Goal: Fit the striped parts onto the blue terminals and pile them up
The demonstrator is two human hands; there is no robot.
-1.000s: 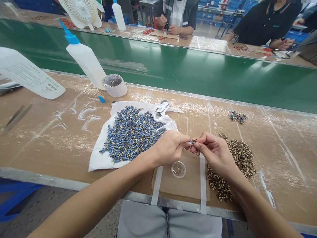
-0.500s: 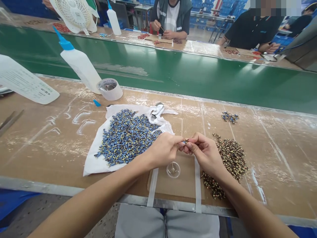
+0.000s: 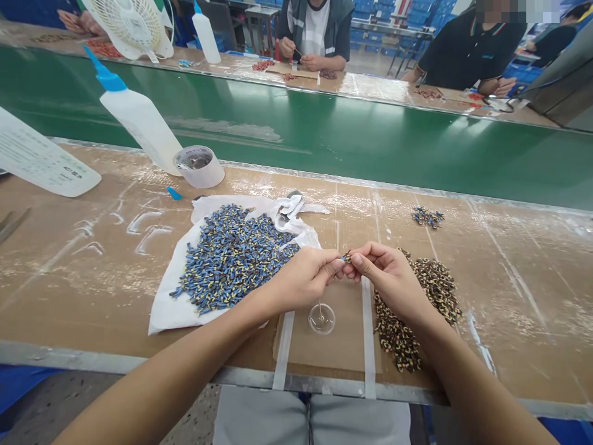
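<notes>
My left hand (image 3: pixel 303 278) is closed in a pinch on a tiny blue piece (image 3: pixel 343 258). Against it, my right hand (image 3: pixel 389 278) pinches a tiny dark piece (image 3: pixel 348 253); the fingers partly hide both, and I cannot tell if they are joined. Left of the hands, a heap of small blue, black and yellow pieces (image 3: pixel 231 259) lies on a white cloth-like sheet (image 3: pixel 162 309). Beside my right wrist is a pile of small black-and-cream pieces (image 3: pixel 435 287). Below the fingertips stands a small clear cup (image 3: pixel 322 319) with a thin stick (image 3: pixel 320 309) in it.
A small cluster of blue-and-dark pieces (image 3: pixel 428 217) lies farther back. At left are a tape roll (image 3: pixel 210 173), a blue cap (image 3: pixel 173 193), and white bottles (image 3: pixel 139 123). Beyond the green strip (image 3: pixel 324 136), people sit at another bench with a fan (image 3: pixel 130 28).
My hands stay together, with the fingers shifting slightly around the tiny pieces. More of the stick in the cup shows. The whole view has moved a little.
</notes>
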